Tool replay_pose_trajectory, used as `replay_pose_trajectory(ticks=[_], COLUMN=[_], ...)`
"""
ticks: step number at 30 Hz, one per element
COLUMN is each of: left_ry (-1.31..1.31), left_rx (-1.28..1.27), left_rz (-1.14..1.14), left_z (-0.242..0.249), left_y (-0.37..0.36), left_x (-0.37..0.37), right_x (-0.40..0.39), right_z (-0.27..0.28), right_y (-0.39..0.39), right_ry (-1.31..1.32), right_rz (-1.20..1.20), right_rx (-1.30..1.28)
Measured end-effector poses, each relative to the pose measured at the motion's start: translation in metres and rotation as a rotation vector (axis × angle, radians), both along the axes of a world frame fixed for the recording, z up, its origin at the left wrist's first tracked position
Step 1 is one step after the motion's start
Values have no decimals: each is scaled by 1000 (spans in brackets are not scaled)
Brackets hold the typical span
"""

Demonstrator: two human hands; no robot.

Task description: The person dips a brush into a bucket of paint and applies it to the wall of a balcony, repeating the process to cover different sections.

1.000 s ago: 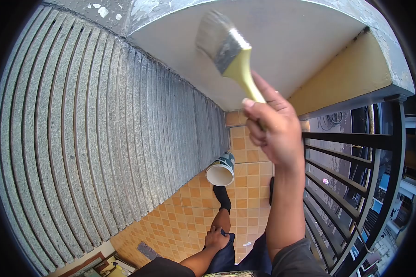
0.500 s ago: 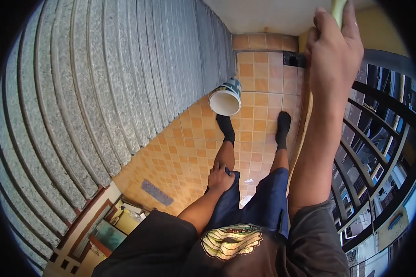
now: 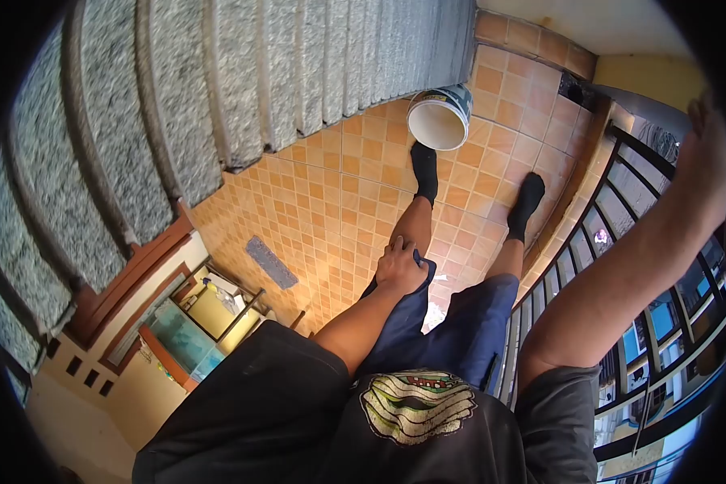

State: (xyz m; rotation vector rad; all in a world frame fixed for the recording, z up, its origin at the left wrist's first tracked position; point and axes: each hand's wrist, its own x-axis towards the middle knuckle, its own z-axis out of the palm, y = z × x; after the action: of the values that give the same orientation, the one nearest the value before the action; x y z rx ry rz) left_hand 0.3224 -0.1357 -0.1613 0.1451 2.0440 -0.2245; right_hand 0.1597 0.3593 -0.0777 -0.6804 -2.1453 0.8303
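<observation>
The right hand (image 3: pixel 706 153) is now at the frame's right edge; half a second ago it was further in, at upper right, with the brush's handle showing above it. Now the brush cannot be seen; its last visible place was the top edge, at upper right. The right hand's fingers are blurred and lost in the dark rim, so I cannot tell whether they grasp anything. The left hand (image 3: pixel 402 266) rests on the left knee as before, fingers bent over the hem of the shorts (image 3: pixel 480 323); whether they grip the cloth is unclear. The bucket (image 3: pixel 440 121) appears higher and further right than before, at upper middle, just beside the left sock (image 3: pixel 424 172); its inside looks pale, its contents hard to make out. The right arm hides part of the railing (image 3: pixel 621 145).
</observation>
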Motion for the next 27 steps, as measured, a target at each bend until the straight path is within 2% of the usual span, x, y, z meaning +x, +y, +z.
replay_pose_trajectory(ticks=[1, 3, 4, 6, 7, 10, 13, 15, 18, 23, 25, 27], left_ry=[5, -3, -10, 25, 39, 0, 64, 55, -18, -28, -28, -33], left_rx=[-7, -11, 6, 56, 11, 9, 48, 36, -13, -35, -36, -35], left_rz=[-3, 20, 41, 49, 44, 3, -16, -23, 42, 5, -5, -11], left_z=[1, 3, 4, 4, -3, 12, 5, 4, 7, 5, 5, 4], left_y=[1, 4, 6, 1, -4, 8, 4, 9, 18, 21, 20, 20], left_x=[1, 2, 0, 6, 13, 5, 11, 12, 7, 4, 4, 5], right_x=[-10, -32, -49, -56, -52, -41, -27, -9, 14, 14, -7, -36], right_z=[2, 23, 43, 53, 46, 53, 54, 81, 117, 140, 133, 105], right_y=[-7, -38, -77, -108, -110, -93, -43, -11, -10, -26, -35, -56], right_ry=[-57, -182, -238, -111, -36, -175, -20, -4, 50, 493, 482, 307], right_rz=[8, -40, -99, 2, 123, 224, 120, 57, -144, -431, -385, -212], right_rx=[128, 36, -174, -385, -406, -676, -610, -682, -756, -938, -965, -839])
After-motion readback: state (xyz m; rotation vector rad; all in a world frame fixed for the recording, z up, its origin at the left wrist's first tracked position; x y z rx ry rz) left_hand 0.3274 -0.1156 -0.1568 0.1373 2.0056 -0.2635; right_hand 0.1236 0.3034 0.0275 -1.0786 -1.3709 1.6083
